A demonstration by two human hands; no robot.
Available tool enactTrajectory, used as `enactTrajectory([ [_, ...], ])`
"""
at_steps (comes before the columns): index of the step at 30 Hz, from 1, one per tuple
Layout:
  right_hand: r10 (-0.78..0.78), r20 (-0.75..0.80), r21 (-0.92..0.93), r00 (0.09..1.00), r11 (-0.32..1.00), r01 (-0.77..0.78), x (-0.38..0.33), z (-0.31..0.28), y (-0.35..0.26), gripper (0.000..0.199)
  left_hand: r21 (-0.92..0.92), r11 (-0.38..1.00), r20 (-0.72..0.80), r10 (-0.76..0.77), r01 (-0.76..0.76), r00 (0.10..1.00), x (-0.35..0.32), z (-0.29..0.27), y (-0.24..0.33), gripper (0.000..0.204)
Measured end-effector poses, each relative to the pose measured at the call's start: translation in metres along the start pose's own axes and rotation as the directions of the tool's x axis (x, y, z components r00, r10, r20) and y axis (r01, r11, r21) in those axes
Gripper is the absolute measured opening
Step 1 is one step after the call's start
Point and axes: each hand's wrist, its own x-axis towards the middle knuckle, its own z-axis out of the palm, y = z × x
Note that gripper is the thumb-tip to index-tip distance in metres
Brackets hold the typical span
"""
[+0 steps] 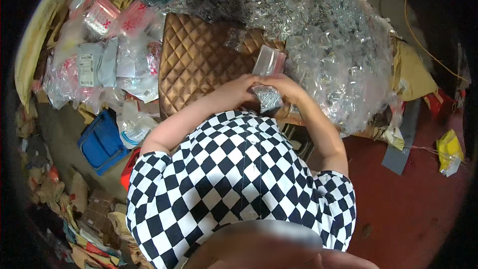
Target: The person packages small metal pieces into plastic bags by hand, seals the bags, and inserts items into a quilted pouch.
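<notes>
Both hands, the left hand (242, 85) and right hand (285, 87), pinch with their fingers a small clear bag (269, 77), long axis upright, contents indistinct, just before the quilted brown cushion (199, 60).

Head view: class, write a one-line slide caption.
Both hands, left hand and right hand, hold a small clear bag of metal bits over a quilted brown cushion.

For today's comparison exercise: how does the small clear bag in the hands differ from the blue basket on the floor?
The small clear bag is see-through and soft, held upright by both hands; the blue basket is opaque, rigid and lies on the floor. The bag holds silvery bits; the basket's contents can't be made out. Both are containers.
</notes>
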Motion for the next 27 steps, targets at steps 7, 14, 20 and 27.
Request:
enactTrajectory([
  [7,0.147,0.136,0.526,0.980,0.828,-0.197,-0.070,0.028,0.028,0.053,0.296,0.843,0.282,0.371,-0.448,0.885,0.000,0.018,-0.024,0.044],
  [14,-0.300,0.165,-0.665,0.940,0.670,0.330,-0.086,0.018,0.025,0.053,0.172,0.952,0.140,0.232,-0.255,0.963,0.014,0.027,-0.028,0.050],
  [20,-0.562,-0.061,-0.879,0.825,0.422,0.222,-0.080,-0.007,0.013,0.018,0.195,0.832,0.220,0.480,-0.520,0.849,0.059,-0.007,-0.015,0.038],
  [27,-0.619,-0.431,-0.716,0.657,0.677,0.168,-0.168,-0.115,-0.037,0.019,0.671,0.733,-0.232,0.351,-0.112,0.907,0.108,0.033,-0.076,0.056],
])
